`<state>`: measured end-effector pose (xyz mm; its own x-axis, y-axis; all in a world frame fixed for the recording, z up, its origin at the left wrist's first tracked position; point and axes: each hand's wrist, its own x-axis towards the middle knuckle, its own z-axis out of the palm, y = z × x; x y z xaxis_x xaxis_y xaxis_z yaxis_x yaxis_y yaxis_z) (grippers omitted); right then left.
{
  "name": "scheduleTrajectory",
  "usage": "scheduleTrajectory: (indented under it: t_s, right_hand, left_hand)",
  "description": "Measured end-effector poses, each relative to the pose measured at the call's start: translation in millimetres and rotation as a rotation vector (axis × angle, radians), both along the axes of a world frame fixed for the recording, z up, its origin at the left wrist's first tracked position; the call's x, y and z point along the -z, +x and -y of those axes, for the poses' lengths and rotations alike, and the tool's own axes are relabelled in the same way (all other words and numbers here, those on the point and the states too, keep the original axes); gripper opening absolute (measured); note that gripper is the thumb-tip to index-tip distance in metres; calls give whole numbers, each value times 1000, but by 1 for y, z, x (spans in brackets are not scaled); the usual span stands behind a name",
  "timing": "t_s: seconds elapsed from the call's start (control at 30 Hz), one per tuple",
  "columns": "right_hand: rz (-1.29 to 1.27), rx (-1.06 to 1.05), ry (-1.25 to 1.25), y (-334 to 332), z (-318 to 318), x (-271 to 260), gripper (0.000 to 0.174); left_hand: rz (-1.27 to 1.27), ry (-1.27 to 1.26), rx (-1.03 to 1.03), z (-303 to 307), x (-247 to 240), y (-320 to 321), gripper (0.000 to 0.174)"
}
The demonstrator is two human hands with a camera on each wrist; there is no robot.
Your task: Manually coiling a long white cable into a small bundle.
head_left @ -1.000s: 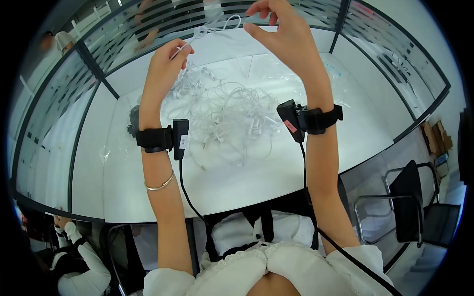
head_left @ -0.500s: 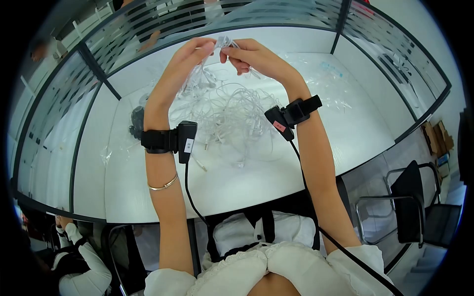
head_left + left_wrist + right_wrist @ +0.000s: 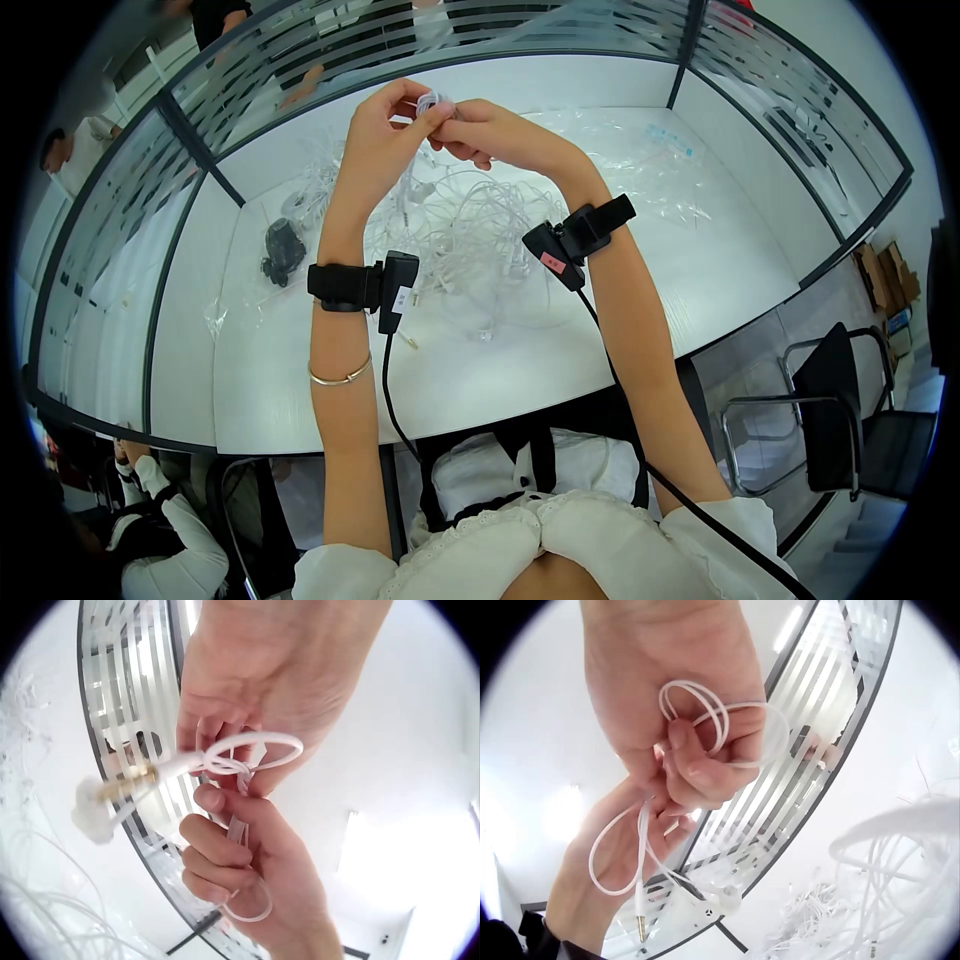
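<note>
My left hand (image 3: 378, 145) and right hand (image 3: 490, 130) meet above the far part of the table, both on one coiled pair of white earphones (image 3: 274, 738). In the left wrist view, a gold plug (image 3: 129, 785) and a blurred white earbud (image 3: 91, 814) stick out from the coil. My left fingers pinch the bundle, partly hidden behind the cable. In the right wrist view, my right fingers (image 3: 697, 776) curl around the cable, with loops (image 3: 721, 724) standing out beside them. Below the hands hang the plug and an earbud.
A tangled pile of white cables (image 3: 460, 235) covers the middle of the white table (image 3: 600, 320). A dark bundle (image 3: 285, 248) lies at the left, clear plastic (image 3: 670, 175) at the right. Low partitions (image 3: 755, 190) enclose the far side and ends.
My right hand has come down and left from high on the right to meet my left hand, which moved slightly right. The loose cable is now gathered into a small coil between them.
</note>
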<state>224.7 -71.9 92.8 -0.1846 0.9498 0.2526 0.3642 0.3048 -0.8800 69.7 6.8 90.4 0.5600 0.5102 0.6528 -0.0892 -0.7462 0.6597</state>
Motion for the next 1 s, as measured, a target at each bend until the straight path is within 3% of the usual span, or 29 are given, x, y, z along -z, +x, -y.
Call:
scheduleTrajectory:
  t_s: [0.1, 0.23, 0.33, 0.63, 0.73, 0.83, 1.0]
  right_hand:
    - [141, 135, 0, -4, 2, 3, 26]
    - [73, 42, 131, -4, -3, 7, 28]
    - [39, 32, 51, -2, 2, -3, 28]
    - [-97, -61, 50, -2, -6, 1, 31]
    - [-124, -80, -7, -10, 1, -4, 28]
    - [-117, 34, -28, -17, 11, -4, 34]
    - [-100, -153, -33, -15, 4, 3, 58]
  left_hand:
    - [-45, -45, -10, 3, 1, 1, 22]
    - [25, -151, 50, -1, 3, 0, 21]
    - [95, -213, -1, -5, 1, -3, 21]
    - [262, -170, -175, -3, 2, 0, 24]
    - [315, -15, -250, 7, 5, 5, 23]
    - [322, -17, -172, -9, 12, 7, 23]
    - [248, -21, -217, -2, 6, 0, 24]
